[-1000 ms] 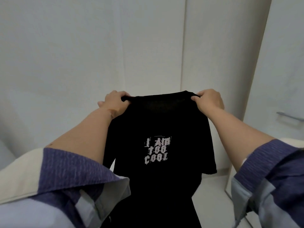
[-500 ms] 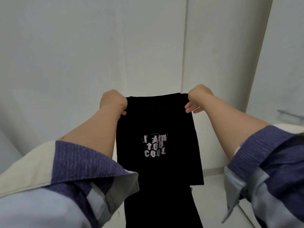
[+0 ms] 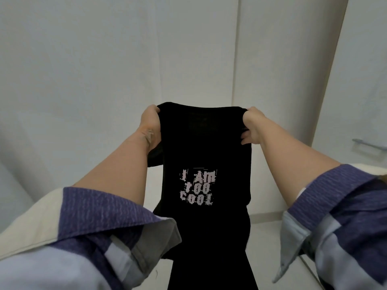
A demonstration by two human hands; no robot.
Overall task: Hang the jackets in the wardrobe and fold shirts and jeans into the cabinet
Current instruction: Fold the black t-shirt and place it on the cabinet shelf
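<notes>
Both forearms are bare. The left sleeve [image 3: 90, 225] is rolled back: purple ribbed-weave fabric with a cream panel on the outer side, pale blue-grey blocks below and a grey turned-back cuff. The right sleeve [image 3: 343, 218] matches, purple weave over pale blue-grey blocks, cuff folded back.

Dim, even, cool light with no glare; soft shadow darkens the white wall [image 3: 83, 80] at its lower left. Wide-angle bending curves the wall's seams, and the sleeves below it blur.
</notes>
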